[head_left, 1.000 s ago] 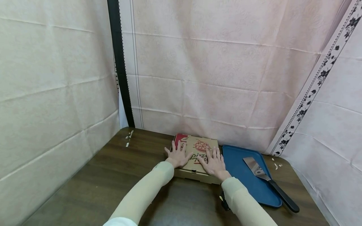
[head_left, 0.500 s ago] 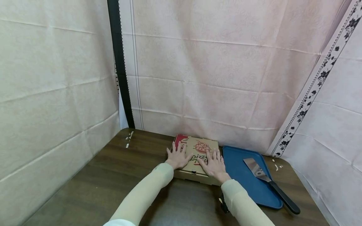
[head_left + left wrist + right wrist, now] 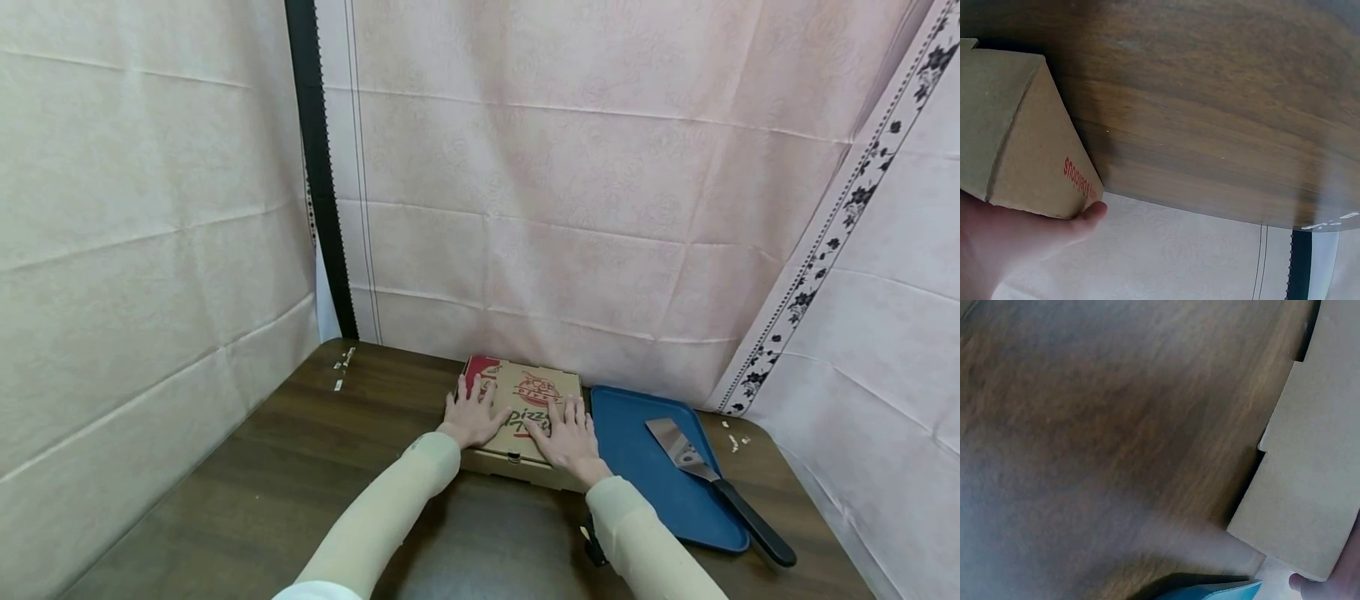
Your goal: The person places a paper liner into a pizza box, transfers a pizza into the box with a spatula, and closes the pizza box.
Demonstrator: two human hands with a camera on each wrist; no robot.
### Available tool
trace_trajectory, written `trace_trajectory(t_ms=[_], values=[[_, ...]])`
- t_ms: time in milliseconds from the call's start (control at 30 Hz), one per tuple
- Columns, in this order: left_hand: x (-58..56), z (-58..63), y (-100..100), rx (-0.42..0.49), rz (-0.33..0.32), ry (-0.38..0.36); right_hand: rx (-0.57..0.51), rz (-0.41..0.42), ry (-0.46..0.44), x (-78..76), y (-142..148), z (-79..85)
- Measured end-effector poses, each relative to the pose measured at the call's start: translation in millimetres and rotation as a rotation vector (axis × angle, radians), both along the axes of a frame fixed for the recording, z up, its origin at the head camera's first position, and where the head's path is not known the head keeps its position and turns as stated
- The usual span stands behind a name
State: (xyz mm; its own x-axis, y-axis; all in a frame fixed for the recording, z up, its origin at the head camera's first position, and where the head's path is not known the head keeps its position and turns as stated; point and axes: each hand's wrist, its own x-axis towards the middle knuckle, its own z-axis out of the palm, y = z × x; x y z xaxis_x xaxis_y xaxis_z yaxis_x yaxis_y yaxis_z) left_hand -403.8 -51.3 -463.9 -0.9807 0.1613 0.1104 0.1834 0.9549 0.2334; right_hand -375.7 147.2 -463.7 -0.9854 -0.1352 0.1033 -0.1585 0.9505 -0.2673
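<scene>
A closed cardboard pizza box (image 3: 536,385) with red and dark print lies at the back of the table. My left hand (image 3: 471,419) rests on the left part of its lid, fingers spread and pointing away. On the lid's right side lies my right hand (image 3: 567,435), its fingers straight too. Seen from the left wrist, the box's side wall (image 3: 1041,144) carries red lettering, and a fingertip of the left hand (image 3: 1016,244) reaches its far corner. The right wrist view has the box's front wall (image 3: 1310,481) and a bit of the right hand (image 3: 1338,581).
Right of the box lies a blue tray (image 3: 630,450). A metal spatula with a black handle (image 3: 753,521) lies across it, the handle extending past the tray's edge. Light cloth (image 3: 585,183) hangs behind the brown wooden table (image 3: 300,483) and at both sides.
The outermost finger of my left hand has drawn in slightly toward the others. My right hand, the box, the tray and the spatula stay where they were.
</scene>
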Motion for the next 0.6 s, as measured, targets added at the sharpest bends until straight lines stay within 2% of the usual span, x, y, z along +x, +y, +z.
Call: trace_trajectory(t_ms=[333,600], values=[[1.1,0.6,-1.1,-0.018,-0.006,-0.003,0.006,0.001,0.012,-0.8,0.6,-1.6],[-0.2,-3.7,-1.9,-0.020,-0.004,-0.012,-0.003,0.001,0.010,3.1,0.0,-0.3]])
